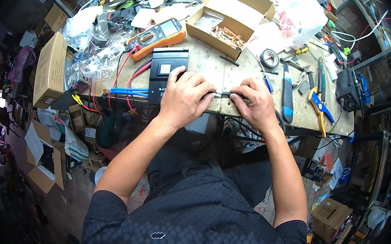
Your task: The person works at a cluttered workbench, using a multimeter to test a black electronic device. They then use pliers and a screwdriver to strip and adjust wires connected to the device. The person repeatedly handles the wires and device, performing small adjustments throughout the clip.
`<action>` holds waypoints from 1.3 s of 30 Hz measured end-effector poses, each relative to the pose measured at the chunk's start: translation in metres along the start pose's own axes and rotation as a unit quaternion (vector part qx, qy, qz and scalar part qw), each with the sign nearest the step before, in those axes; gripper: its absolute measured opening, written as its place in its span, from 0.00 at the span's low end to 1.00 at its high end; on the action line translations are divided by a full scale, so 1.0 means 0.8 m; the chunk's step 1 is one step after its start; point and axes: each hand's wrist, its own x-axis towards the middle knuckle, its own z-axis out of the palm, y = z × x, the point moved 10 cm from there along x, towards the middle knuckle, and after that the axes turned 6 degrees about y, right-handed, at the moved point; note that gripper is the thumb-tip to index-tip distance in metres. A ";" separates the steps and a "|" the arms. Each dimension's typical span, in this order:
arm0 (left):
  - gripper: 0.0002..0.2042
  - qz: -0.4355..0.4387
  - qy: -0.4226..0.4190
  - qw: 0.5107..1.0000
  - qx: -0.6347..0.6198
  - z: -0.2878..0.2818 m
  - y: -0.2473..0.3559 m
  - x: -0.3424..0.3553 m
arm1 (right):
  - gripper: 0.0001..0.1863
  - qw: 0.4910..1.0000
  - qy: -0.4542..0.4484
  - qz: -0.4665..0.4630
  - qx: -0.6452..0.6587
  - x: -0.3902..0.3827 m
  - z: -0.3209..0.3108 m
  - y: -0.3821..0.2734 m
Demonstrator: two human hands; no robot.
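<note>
Close to the bench's front edge, my right hand [256, 104] pinches a black cable [226, 94] between thumb and fingers. My left hand [185, 95] is closed at the other end of this short stretch, where a small pale tip shows by the fingertips; whether that tip is bare wire or a terminal is too small to tell. Under the left wrist and fingers lies a flat black box [158, 74], partly covered by the hand. Blue wires [130, 91] run from its left side. An orange multimeter [159, 37] lies behind it with red and black leads.
An open cardboard box [222, 40] of copper-coloured parts stands at the back. On the right lie black tape [269, 59], a blue-handled tool [287, 98], blue-and-yellow pliers [319, 108] and a black device [348, 89]. Plastic bags [93, 55] and a carton [50, 70] crowd the left.
</note>
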 end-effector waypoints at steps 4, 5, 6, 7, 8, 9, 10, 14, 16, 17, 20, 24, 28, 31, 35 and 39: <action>0.06 0.006 0.012 1.000 0.003 -0.001 0.002 -0.001 | 0.06 1.000 -0.004 0.011 -0.005 0.000 0.001 0.002; 0.06 0.010 0.016 1.000 0.004 -0.001 0.002 0.001 | 0.05 1.000 -0.005 0.017 0.002 0.001 0.000 0.004; 0.06 0.011 0.014 1.000 0.009 0.000 0.003 0.002 | 0.05 1.000 -0.005 0.024 0.008 0.000 0.001 0.007; 0.06 0.012 0.012 1.000 0.013 0.000 0.004 0.002 | 0.05 0.999 -0.005 0.030 0.014 -0.001 0.001 0.009; 0.07 0.015 0.012 1.000 0.016 0.001 0.007 0.004 | 0.05 1.000 -0.003 0.020 0.012 0.000 -0.001 0.007; 0.06 0.013 0.009 1.000 0.017 0.002 0.007 0.004 | 0.05 1.000 -0.002 0.023 0.011 0.000 -0.001 0.007; 0.06 0.016 0.009 1.000 0.019 0.003 0.007 0.005 | 0.05 1.000 0.000 0.026 0.009 0.000 -0.001 0.007; 0.06 0.019 0.003 0.999 0.025 0.006 0.010 0.004 | 0.05 1.000 0.000 0.008 0.003 0.001 0.000 0.007; 0.06 0.026 0.001 0.999 0.022 0.008 0.013 0.006 | 0.05 1.000 0.002 0.006 0.004 0.001 0.000 0.007; 0.05 0.031 0.004 0.999 0.016 0.009 0.014 0.007 | 0.05 1.000 0.002 0.006 0.004 0.001 0.000 0.007; 0.04 0.043 0.006 0.999 0.002 0.011 0.018 0.009 | 0.05 1.000 0.008 0.014 0.015 0.000 -0.001 0.009; 0.04 0.044 -0.003 0.999 -0.005 0.013 0.016 0.011 | 0.05 1.000 0.014 0.008 0.013 0.001 -0.003 0.004; 0.03 0.034 -0.013 0.999 -0.015 0.015 0.013 0.012 | 0.06 0.999 0.008 0.025 0.021 0.000 -0.002 0.005; 0.03 0.027 -0.009 0.999 -0.025 0.015 0.011 0.013 | 0.07 1.000 0.013 0.016 0.006 -0.001 -0.004 0.003; 0.03 -0.011 -0.005 0.998 -0.063 0.015 -0.001 0.013 | 0.08 1.000 0.016 0.023 0.003 -0.001 -0.002 0.005; 0.04 -0.032 -0.013 0.995 -0.092 0.016 -0.008 0.013 | 0.08 1.000 0.017 0.016 -0.010 -0.003 -0.001 0.004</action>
